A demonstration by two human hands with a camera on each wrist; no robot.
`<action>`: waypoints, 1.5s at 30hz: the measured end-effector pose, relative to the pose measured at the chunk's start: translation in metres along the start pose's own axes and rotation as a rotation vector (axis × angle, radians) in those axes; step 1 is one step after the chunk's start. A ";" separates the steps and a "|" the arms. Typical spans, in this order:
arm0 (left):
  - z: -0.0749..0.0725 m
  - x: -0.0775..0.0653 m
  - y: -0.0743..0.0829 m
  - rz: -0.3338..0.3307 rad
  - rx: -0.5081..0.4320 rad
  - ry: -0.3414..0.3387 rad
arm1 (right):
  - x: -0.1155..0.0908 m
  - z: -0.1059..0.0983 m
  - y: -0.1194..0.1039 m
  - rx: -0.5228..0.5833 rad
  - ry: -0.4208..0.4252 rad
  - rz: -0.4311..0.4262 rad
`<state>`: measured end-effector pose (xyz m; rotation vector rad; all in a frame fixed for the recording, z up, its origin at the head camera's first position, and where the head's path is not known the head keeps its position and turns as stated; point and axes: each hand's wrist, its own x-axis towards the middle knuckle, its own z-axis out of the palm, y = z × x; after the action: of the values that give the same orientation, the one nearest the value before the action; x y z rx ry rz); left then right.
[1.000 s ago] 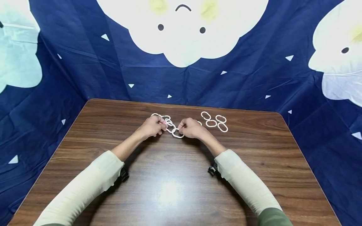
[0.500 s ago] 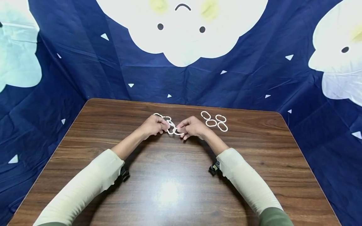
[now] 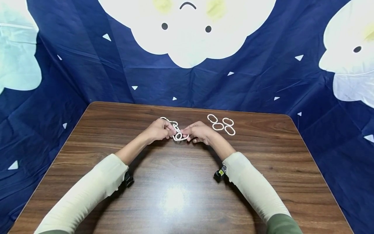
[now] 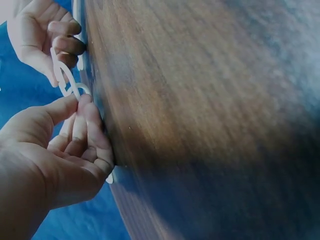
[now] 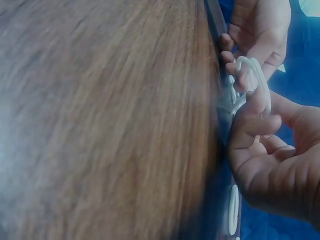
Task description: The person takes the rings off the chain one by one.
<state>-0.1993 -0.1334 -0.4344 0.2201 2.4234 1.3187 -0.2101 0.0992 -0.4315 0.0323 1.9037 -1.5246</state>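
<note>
Between the two hands is a chain of white plastic links [image 3: 179,136], part of it trailing behind the left hand toward the table's far edge. The left hand [image 3: 159,130] pinches a link of this chain between thumb and index finger, as the left wrist view shows at the link [image 4: 75,90]. From the other side, the right hand [image 3: 200,132] holds a link [image 5: 264,82] at the chain's near end with its thumb and fingers. Both hands are close together, their fingertips almost meeting. Fingers hide parts of the held links.
Several loose white links [image 3: 218,126], each with a small gap, lie on the table right of the right hand. The brown wooden table [image 3: 175,182] ends behind the hands at a dark blue curtain [image 3: 152,81] printed with clouds.
The right hand has lifted and turned its link, bringing it up to the left hand's fingertips. The left hand has shifted slightly right. The loose links have stayed put.
</note>
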 end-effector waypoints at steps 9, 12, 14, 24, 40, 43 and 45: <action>0.001 0.000 -0.002 0.016 0.025 0.016 | -0.001 0.007 -0.007 -0.149 0.012 0.013; 0.001 -0.001 -0.002 0.003 0.047 0.013 | 0.000 0.010 -0.006 -0.164 0.011 0.016; 0.001 0.000 -0.001 -0.008 0.061 0.006 | 0.001 0.011 -0.006 -0.168 0.010 0.018; 0.002 0.002 -0.001 -0.016 0.092 -0.027 | -0.006 0.013 -0.001 -0.253 0.047 -0.053; 0.000 0.006 0.004 -0.047 0.177 -0.040 | -0.015 -0.014 0.005 -0.082 0.131 -0.039; 0.000 0.005 0.004 -0.050 0.195 -0.032 | -0.019 -0.021 0.006 -0.057 0.140 -0.035; 0.001 0.005 0.004 -0.053 0.204 -0.026 | -0.021 -0.025 0.007 -0.047 0.145 -0.042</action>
<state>-0.2034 -0.1290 -0.4321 0.2235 2.5229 1.0391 -0.2033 0.1315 -0.4241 0.0849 2.0658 -1.5407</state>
